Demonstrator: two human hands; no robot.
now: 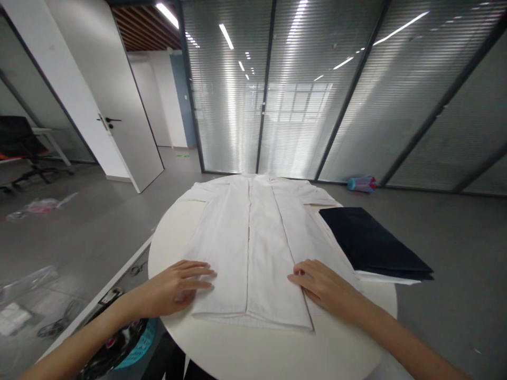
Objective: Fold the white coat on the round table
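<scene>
A white short-sleeved shirt (227, 237) lies spread on a round white table (340, 353), its collar end away from me and its hem towards me. My left hand (182, 285) rests at the shirt's left side near the hem, fingers stretched out over the cloth and holding nothing. At the long edge on the right of the front, my right hand (317, 285) has its fingers bent together on the fabric; its thumb is mostly hidden. Dark navy folded cloth (372, 237) lies beside the shirt on the right, over a white layer.
Below the table at left is a blue basket (138, 348) with dark items. Clear plastic wrapping (29, 282) lies on the floor. An office chair (21, 140) and an open door (103, 100) are further back. By the glass partition lies a blue and pink item (361, 184).
</scene>
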